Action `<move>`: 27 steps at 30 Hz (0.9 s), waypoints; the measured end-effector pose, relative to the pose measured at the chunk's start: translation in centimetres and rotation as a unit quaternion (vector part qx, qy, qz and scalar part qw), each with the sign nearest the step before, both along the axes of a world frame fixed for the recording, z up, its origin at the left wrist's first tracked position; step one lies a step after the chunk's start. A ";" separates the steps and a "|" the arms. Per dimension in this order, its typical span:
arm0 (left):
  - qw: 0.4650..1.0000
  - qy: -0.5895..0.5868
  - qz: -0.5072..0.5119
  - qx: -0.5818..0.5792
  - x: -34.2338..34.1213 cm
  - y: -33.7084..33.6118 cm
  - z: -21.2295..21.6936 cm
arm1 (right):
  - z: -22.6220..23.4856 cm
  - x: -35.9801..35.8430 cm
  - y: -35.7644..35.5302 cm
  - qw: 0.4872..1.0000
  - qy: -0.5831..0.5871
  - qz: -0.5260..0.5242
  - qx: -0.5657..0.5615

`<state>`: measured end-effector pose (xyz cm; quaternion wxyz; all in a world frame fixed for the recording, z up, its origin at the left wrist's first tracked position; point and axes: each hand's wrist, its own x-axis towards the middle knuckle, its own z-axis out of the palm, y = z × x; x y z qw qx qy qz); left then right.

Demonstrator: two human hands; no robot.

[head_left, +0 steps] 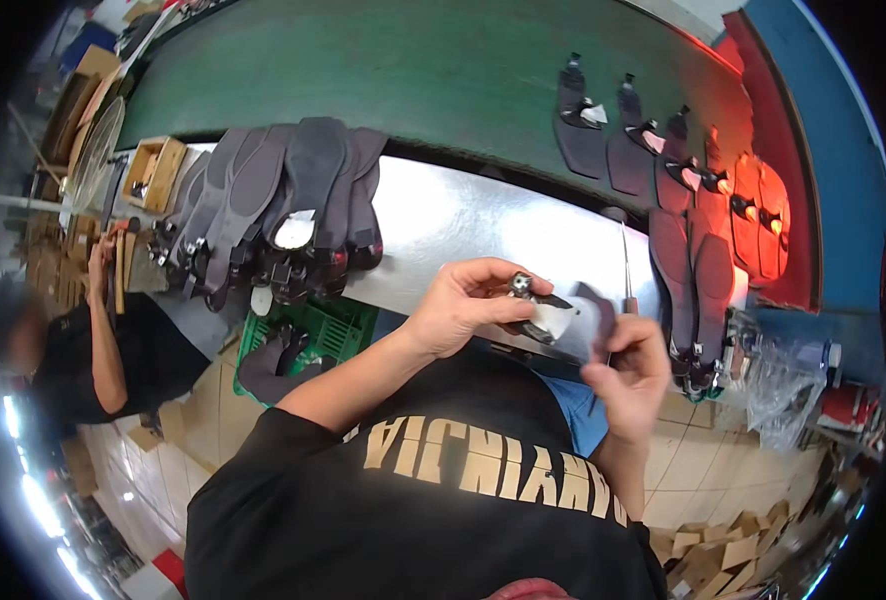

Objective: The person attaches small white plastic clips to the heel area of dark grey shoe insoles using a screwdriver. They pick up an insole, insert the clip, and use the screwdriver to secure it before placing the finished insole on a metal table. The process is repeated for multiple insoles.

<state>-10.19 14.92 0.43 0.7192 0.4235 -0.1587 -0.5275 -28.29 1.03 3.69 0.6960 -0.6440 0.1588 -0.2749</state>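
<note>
Above the bench's near edge, my left hand (453,310) is closed around the black heel end of a dark shoe sole (538,312), which carries a whitish patch. Motion blurs the grey front part of the piece, where my right hand (631,385) pinches its edge. Whether that front part joins the heel end is hard to see. A long-shafted hand tool (627,268) with a brown handle lies on the metal bench (443,215) beyond my right hand. To the left is an overlapping pile of grey shoe soles (313,165) with black heels.
A green conveyor belt (383,70) behind the bench carries several soles (581,140) toward a red-lit housing (773,150). More soles (668,285) hang over the bench at right. Below the pile stands a green crate (338,330). A co-worker (103,350) is at far left.
</note>
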 end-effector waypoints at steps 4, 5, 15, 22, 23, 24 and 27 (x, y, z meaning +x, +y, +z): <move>1.000 0.005 -0.015 -0.021 -0.2 -0.2 -0.2 | 0.3 -0.2 1.6 0.997 0.060 -0.040 0.019; 0.999 -0.003 -0.021 -0.026 -0.3 -0.3 -0.4 | 0.8 -0.2 1.8 0.996 0.076 -0.039 0.024; 0.998 -0.003 -0.035 -0.058 -0.5 -1.1 0.1 | -0.4 -0.8 1.7 0.992 0.054 -0.057 -0.100; 0.999 -0.004 -0.036 -0.020 -0.6 -1.3 0.4 | -0.8 -0.8 1.5 0.991 0.050 -0.062 -0.108; 0.999 -0.004 -0.036 -0.020 -0.6 -1.3 0.4 | -0.8 -0.7 1.4 0.991 0.049 -0.060 -0.109; 0.999 -0.003 -0.037 -0.020 -0.5 -1.3 0.4 | -0.9 -0.7 1.4 0.991 0.048 -0.058 -0.109; 0.999 0.008 -0.042 -0.011 -0.4 -1.3 0.5 | -0.9 -0.8 1.2 0.992 0.046 -0.051 -0.111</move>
